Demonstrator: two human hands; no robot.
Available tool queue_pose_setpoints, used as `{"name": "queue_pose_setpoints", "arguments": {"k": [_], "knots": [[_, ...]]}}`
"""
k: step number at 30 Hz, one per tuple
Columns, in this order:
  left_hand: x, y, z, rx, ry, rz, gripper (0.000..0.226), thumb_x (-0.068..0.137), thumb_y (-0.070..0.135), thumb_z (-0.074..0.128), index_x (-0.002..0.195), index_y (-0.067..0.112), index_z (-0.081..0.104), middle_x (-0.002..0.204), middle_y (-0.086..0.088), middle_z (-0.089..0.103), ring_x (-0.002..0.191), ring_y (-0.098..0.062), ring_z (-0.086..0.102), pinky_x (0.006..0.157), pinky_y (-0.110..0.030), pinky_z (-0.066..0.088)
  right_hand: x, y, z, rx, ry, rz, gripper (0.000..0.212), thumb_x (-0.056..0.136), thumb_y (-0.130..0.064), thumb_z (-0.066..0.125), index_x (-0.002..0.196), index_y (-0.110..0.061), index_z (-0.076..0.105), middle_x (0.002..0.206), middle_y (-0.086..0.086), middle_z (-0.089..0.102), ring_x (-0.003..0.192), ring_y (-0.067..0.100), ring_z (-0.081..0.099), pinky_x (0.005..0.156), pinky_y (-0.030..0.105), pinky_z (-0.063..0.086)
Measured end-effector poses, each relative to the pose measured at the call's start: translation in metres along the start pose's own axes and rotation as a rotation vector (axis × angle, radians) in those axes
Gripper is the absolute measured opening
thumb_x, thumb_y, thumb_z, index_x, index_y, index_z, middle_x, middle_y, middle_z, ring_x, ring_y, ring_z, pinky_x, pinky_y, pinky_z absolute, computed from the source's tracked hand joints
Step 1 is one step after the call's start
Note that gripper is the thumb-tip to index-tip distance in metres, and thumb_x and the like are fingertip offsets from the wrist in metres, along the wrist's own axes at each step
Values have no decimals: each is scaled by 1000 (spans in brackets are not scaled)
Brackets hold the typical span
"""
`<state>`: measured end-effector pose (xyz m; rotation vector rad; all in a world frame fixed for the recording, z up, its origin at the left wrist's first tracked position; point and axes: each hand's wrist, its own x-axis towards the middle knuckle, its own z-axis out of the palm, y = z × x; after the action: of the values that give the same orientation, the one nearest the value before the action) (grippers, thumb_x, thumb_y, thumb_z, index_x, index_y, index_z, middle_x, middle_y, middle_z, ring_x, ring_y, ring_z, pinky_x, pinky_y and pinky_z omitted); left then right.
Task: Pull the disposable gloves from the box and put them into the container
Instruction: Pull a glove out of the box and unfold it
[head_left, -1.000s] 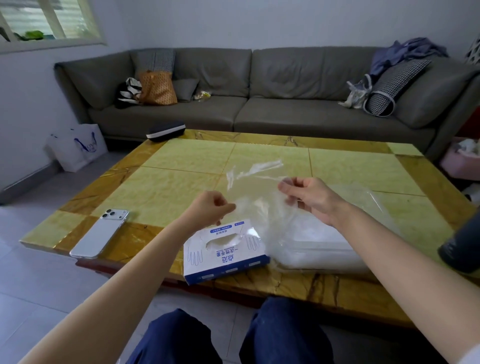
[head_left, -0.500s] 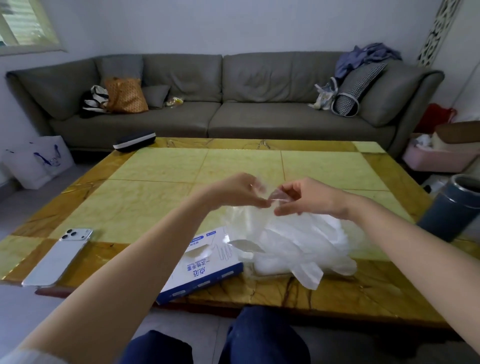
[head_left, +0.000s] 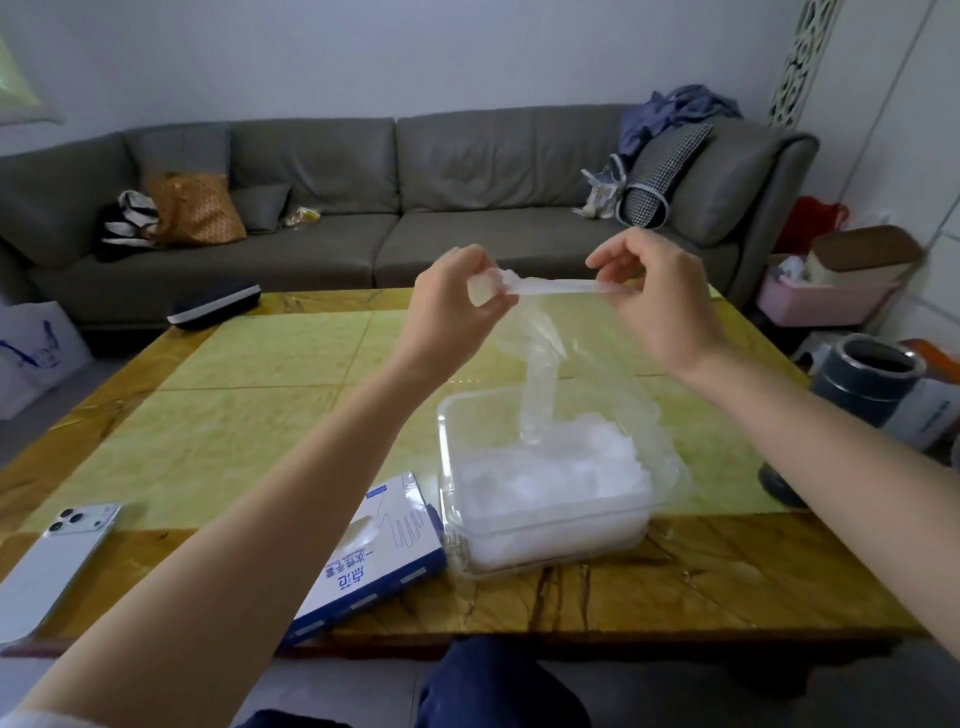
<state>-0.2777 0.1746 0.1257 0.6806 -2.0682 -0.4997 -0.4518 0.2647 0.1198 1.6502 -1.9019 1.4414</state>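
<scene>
Spanning the back wall, one grey sofa (head_left: 415, 208) is the largest thing in the room. It carries one brown woven bag (head_left: 195, 208) at its left end and one checked cushion (head_left: 662, 174) under a heap of blue cloth at its right. In front of it stands one desk (head_left: 249, 415) with yellow-green stone panels and a brown veined border. On the floor to the left sits one white shopping bag (head_left: 36, 348), partly cut off by the frame. To the right are one pink tub (head_left: 826, 304) and one dark round bin (head_left: 867, 376).

Near the desk's front edge stands one clear plastic container (head_left: 444, 441), holding a white heap of gloves (head_left: 545, 478) too crumpled to count. Just beside it on the left lies one blue-and-white glove box (head_left: 379, 561), partly hidden behind the left forearm. One silver phone (head_left: 57, 561) lies face down at the front left, and one dark case (head_left: 215, 306) lies at the far left edge.

Above the container hangs one clear disposable glove (head_left: 545, 338), its lower end reaching down to the heap. The left hand (head_left: 452, 306) and right hand (head_left: 660, 306) hold its top edge stretched between them, the fingers of each curled and pinching the film.
</scene>
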Motion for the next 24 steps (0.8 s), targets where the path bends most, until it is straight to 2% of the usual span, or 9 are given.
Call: {"name": "queue_pose_setpoints", "arguments": {"k": [4,7,9,12,14,16,22,24], "knots": [[-21,-17,3,139,-74,64,24,79,13,72,77,21,50,89,6,53,87,-13,48,75,-10,35,-26,7,7,-136,-12,-200,26,76,13,62,88,-10,64,81,-3,58,78,10,51,71,15,42],[-48,-35,6,201,-236,15,23,79,10,71,77,22,51,96,4,54,95,-16,48,84,-25,39,-55,22,17,-210,-170,-317,26,75,13,65,87,-10,66,82,-1,61,82,15,56,71,28,51],[-63,-45,9,268,-368,8,20,81,11,69,80,23,53,101,5,53,101,-16,47,89,-28,38,-73,30,23,-205,-313,-346,26,76,12,65,87,-11,67,85,-3,62,84,13,57,70,28,53],[-81,-56,15,384,-557,18,10,86,19,64,88,24,55,112,5,55,110,-13,44,98,-26,33,-94,36,29,-160,-497,-275,28,79,12,61,89,-14,68,89,-7,57,84,1,48,68,22,50],[-88,-60,21,440,-605,55,5,89,21,59,93,24,57,112,6,55,111,-12,44,98,-26,34,-101,38,33,-151,-581,-203,31,82,12,56,90,-16,68,90,-11,53,84,-5,40,67,12,39],[-90,-62,27,502,-641,98,9,89,21,57,98,23,58,113,7,54,113,-12,43,98,-25,32,-104,39,35,-147,-658,-122,32,86,8,53,93,-19,68,93,-13,51,85,-5,39,66,7,34],[-86,-67,41,594,-758,146,13,90,21,54,102,24,58,105,10,60,106,-12,47,93,-23,31,-105,43,44,-182,-950,98,28,93,-7,49,104,-26,67,106,-12,52,94,3,46,84,20,38],[-86,-68,47,624,-827,151,14,91,22,51,103,23,58,105,9,62,104,-12,50,95,-25,33,-101,40,44,-180,-1052,129,28,93,-10,49,109,-25,67,112,-10,56,98,5,49,85,19,38]]}}
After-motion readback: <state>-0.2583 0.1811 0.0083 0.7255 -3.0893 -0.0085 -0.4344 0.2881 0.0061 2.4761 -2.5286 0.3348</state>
